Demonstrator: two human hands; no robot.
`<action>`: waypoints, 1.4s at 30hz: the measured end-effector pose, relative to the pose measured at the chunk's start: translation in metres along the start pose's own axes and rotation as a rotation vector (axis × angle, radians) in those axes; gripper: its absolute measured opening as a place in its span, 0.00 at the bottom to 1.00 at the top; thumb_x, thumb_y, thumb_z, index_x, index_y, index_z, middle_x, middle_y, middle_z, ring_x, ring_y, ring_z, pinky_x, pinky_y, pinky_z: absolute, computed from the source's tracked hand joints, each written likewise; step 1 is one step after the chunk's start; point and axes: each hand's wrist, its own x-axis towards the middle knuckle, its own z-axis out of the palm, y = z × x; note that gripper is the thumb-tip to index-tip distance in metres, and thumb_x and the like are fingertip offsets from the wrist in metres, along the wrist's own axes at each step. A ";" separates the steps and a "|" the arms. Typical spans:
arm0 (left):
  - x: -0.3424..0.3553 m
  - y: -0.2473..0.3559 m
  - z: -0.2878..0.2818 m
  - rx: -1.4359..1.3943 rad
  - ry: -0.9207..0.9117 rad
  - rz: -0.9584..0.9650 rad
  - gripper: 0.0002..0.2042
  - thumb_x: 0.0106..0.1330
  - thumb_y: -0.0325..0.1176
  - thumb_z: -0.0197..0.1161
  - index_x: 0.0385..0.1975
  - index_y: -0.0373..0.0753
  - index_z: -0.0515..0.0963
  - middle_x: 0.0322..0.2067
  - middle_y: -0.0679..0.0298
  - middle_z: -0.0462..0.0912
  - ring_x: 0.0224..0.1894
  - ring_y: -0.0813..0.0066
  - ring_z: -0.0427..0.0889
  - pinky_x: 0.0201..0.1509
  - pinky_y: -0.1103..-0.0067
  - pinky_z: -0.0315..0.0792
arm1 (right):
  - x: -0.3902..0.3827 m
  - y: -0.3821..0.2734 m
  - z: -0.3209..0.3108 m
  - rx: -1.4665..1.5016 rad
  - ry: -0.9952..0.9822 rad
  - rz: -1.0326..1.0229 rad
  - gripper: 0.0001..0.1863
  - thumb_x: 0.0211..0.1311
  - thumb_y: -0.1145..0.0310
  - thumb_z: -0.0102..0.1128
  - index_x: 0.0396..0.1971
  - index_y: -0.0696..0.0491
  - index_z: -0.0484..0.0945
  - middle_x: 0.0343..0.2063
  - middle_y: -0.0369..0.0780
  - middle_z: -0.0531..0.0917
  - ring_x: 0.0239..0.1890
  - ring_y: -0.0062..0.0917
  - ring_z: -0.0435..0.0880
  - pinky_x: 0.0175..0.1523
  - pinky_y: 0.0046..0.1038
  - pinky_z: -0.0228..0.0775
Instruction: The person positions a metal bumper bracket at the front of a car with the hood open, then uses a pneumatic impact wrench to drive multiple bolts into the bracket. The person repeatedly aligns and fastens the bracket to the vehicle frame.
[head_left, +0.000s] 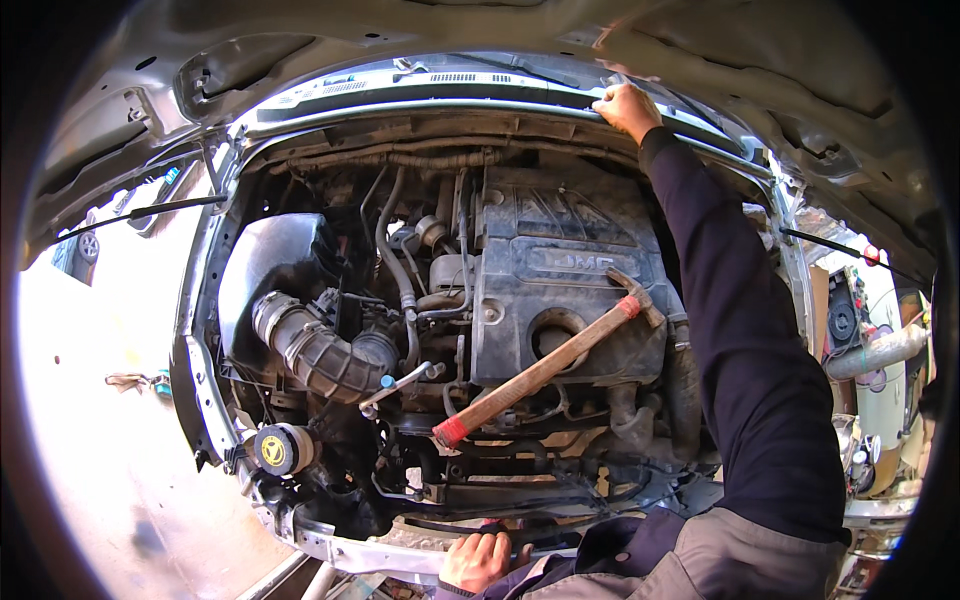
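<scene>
My right arm stretches across the engine bay, and my right hand (628,110) is closed at the far edge below the windshield; what its fingers hold, if anything, cannot be made out. At the near side, my left hand (476,562) has its fingers curled over the silver front crossbar (370,553). Between the hands, a claw hammer (545,376) lies aslant, its head on the black plastic engine cover (575,225). Its wooden handle, wrapped in red at both ends, points toward the near left. Neither hand touches it.
Overhead, the raised hood (450,25) spans the view. Left of the engine cover are a ribbed air intake hose (325,355), a dark airbox (275,265), a silver ratchet-like tool (395,388) and a round cap with a yellow symbol (275,450). Assorted parts stand outside at right.
</scene>
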 end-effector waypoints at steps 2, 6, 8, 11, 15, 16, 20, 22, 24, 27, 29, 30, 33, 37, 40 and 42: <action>0.001 0.001 -0.002 0.002 -0.004 -0.016 0.20 0.69 0.52 0.78 0.32 0.42 0.83 0.24 0.68 0.77 0.28 0.67 0.82 0.32 0.68 0.74 | 0.010 0.007 -0.002 0.077 -0.127 -0.067 0.14 0.62 0.55 0.73 0.36 0.50 0.95 0.38 0.47 0.95 0.46 0.43 0.95 0.58 0.40 0.84; 0.001 0.003 -0.001 0.003 0.002 -0.035 0.20 0.69 0.53 0.78 0.32 0.42 0.83 0.24 0.68 0.77 0.28 0.67 0.82 0.31 0.68 0.74 | 0.015 0.023 -0.008 0.252 -0.257 -0.112 0.11 0.62 0.61 0.74 0.39 0.51 0.96 0.37 0.45 0.96 0.44 0.34 0.95 0.57 0.37 0.83; 0.001 0.001 0.002 0.010 -0.004 -0.014 0.19 0.69 0.53 0.78 0.32 0.43 0.83 0.23 0.69 0.76 0.27 0.68 0.81 0.30 0.68 0.73 | 0.014 0.025 -0.011 0.221 -0.301 -0.027 0.12 0.63 0.61 0.74 0.39 0.51 0.97 0.38 0.45 0.96 0.44 0.34 0.95 0.58 0.37 0.83; 0.000 -0.001 0.006 0.024 0.021 0.008 0.20 0.69 0.53 0.78 0.33 0.43 0.83 0.23 0.70 0.76 0.27 0.69 0.81 0.30 0.69 0.73 | 0.017 0.016 -0.011 0.131 -0.282 -0.067 0.14 0.64 0.65 0.75 0.42 0.59 0.95 0.34 0.45 0.95 0.40 0.29 0.93 0.54 0.36 0.82; -0.003 -0.003 0.006 0.023 -0.009 0.019 0.20 0.70 0.54 0.78 0.35 0.42 0.84 0.24 0.70 0.76 0.27 0.70 0.80 0.30 0.70 0.73 | 0.024 0.013 -0.009 -0.021 -0.286 -0.234 0.15 0.58 0.61 0.80 0.37 0.58 0.95 0.33 0.51 0.93 0.39 0.37 0.93 0.51 0.38 0.83; -0.003 -0.003 0.006 0.029 -0.011 0.018 0.20 0.70 0.54 0.77 0.35 0.42 0.84 0.24 0.70 0.76 0.27 0.70 0.80 0.30 0.70 0.73 | 0.026 0.014 -0.007 0.067 -0.296 -0.185 0.15 0.57 0.60 0.81 0.37 0.57 0.95 0.33 0.52 0.92 0.38 0.39 0.93 0.50 0.38 0.83; -0.001 -0.004 0.006 0.022 0.019 0.027 0.20 0.70 0.54 0.77 0.34 0.42 0.84 0.24 0.70 0.77 0.27 0.69 0.80 0.30 0.69 0.72 | 0.028 0.022 -0.003 0.188 -0.267 -0.105 0.15 0.57 0.60 0.82 0.36 0.56 0.95 0.30 0.52 0.92 0.36 0.39 0.93 0.49 0.39 0.83; -0.001 -0.003 0.006 0.007 0.029 0.022 0.19 0.70 0.53 0.77 0.34 0.42 0.84 0.24 0.69 0.77 0.26 0.69 0.80 0.30 0.69 0.72 | 0.025 0.020 -0.005 0.179 -0.242 -0.103 0.15 0.58 0.58 0.82 0.36 0.56 0.95 0.31 0.52 0.92 0.37 0.40 0.93 0.50 0.39 0.83; -0.002 -0.003 0.006 -0.005 0.014 0.005 0.19 0.70 0.53 0.77 0.34 0.43 0.83 0.24 0.68 0.77 0.25 0.68 0.80 0.30 0.69 0.73 | 0.019 0.014 -0.011 0.107 -0.252 -0.031 0.17 0.60 0.56 0.81 0.35 0.56 0.96 0.32 0.52 0.92 0.38 0.42 0.93 0.51 0.40 0.83; -0.003 -0.004 0.007 0.003 0.015 0.016 0.18 0.70 0.52 0.77 0.33 0.43 0.83 0.24 0.68 0.78 0.25 0.68 0.80 0.30 0.69 0.73 | 0.012 0.004 -0.023 -0.025 -0.238 -0.101 0.20 0.64 0.51 0.78 0.35 0.56 0.96 0.34 0.52 0.93 0.41 0.46 0.93 0.55 0.42 0.84; -0.003 -0.006 0.009 0.004 0.029 0.025 0.19 0.69 0.53 0.77 0.34 0.43 0.83 0.24 0.68 0.77 0.25 0.68 0.80 0.30 0.69 0.73 | 0.018 -0.003 -0.026 -0.133 -0.264 -0.170 0.21 0.62 0.51 0.79 0.36 0.57 0.95 0.32 0.51 0.93 0.36 0.44 0.92 0.50 0.42 0.83; -0.004 -0.006 0.010 0.004 0.035 0.028 0.19 0.69 0.53 0.77 0.34 0.43 0.83 0.24 0.68 0.77 0.25 0.68 0.80 0.30 0.69 0.73 | 0.023 -0.004 -0.026 -0.187 -0.278 -0.205 0.22 0.61 0.51 0.79 0.36 0.58 0.95 0.31 0.51 0.93 0.34 0.43 0.92 0.48 0.42 0.83; -0.005 -0.006 0.012 0.026 0.031 0.040 0.20 0.69 0.54 0.78 0.34 0.43 0.84 0.23 0.69 0.77 0.26 0.69 0.81 0.30 0.70 0.73 | 0.038 -0.003 -0.018 -0.319 -0.335 -0.299 0.20 0.60 0.55 0.80 0.34 0.59 0.95 0.32 0.50 0.93 0.34 0.43 0.93 0.47 0.42 0.84; -0.009 -0.007 0.014 0.042 -0.006 0.033 0.20 0.68 0.55 0.78 0.36 0.42 0.85 0.24 0.69 0.77 0.27 0.69 0.81 0.31 0.70 0.73 | 0.042 0.009 -0.007 -0.100 -0.367 -0.385 0.16 0.60 0.61 0.81 0.34 0.61 0.94 0.29 0.46 0.93 0.33 0.37 0.92 0.46 0.41 0.81; -0.011 -0.008 0.015 0.051 -0.003 0.034 0.20 0.68 0.54 0.78 0.37 0.42 0.85 0.25 0.68 0.78 0.28 0.68 0.82 0.31 0.69 0.74 | 0.029 0.015 -0.010 0.265 -0.304 -0.112 0.14 0.61 0.65 0.81 0.35 0.63 0.93 0.29 0.41 0.91 0.34 0.30 0.89 0.46 0.37 0.78; -0.010 -0.009 0.015 0.046 -0.002 0.037 0.20 0.67 0.53 0.78 0.37 0.42 0.85 0.26 0.68 0.78 0.28 0.67 0.83 0.32 0.69 0.75 | 0.022 0.013 -0.017 0.394 -0.332 0.008 0.15 0.71 0.62 0.74 0.32 0.59 0.91 0.29 0.35 0.87 0.35 0.22 0.83 0.45 0.30 0.73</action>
